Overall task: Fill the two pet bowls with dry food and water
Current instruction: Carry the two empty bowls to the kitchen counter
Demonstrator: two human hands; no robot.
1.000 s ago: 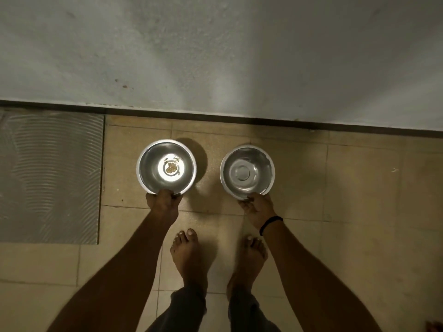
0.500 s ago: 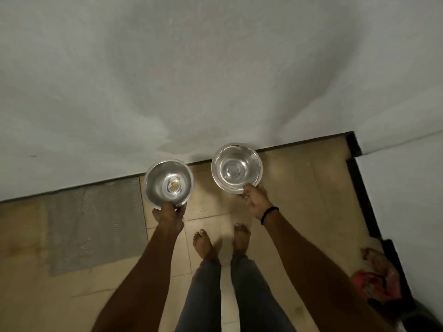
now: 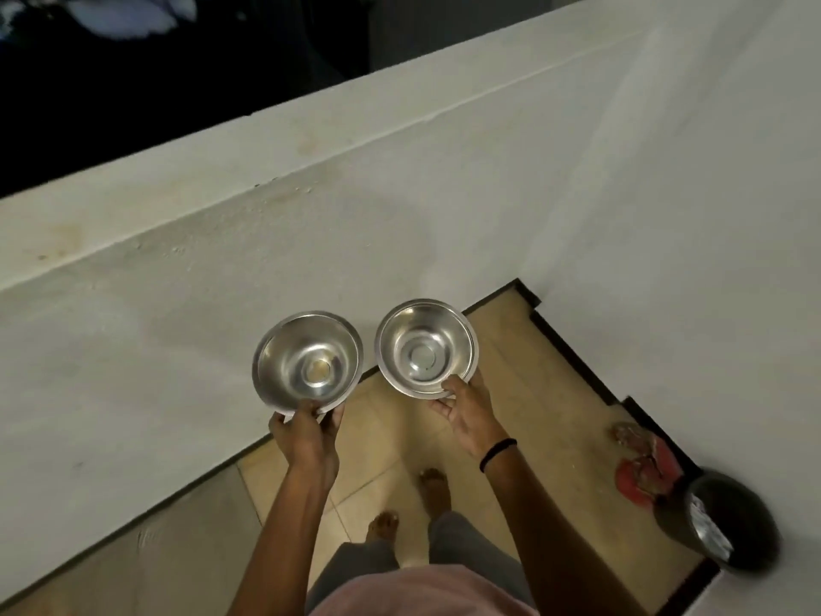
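You stand barefoot on beige floor tiles [image 3: 542, 393] at the foot of a rough white wall [image 3: 311, 242]; its stained top ledge runs diagonally, with darkness beyond. In front of that wall, your left hand [image 3: 306, 437] pinches the near rim of the left bowl [image 3: 306, 362], thumb inside the rim and fingers curled beneath; a small yellowish patch lies at the bottom of the bowl. Your right hand [image 3: 466, 415] grips the right bowl [image 3: 424, 346] likewise, just beside the first. Red slippers [image 3: 644, 464] and a dark bucket [image 3: 728, 531] sit at the wall's stepped base.
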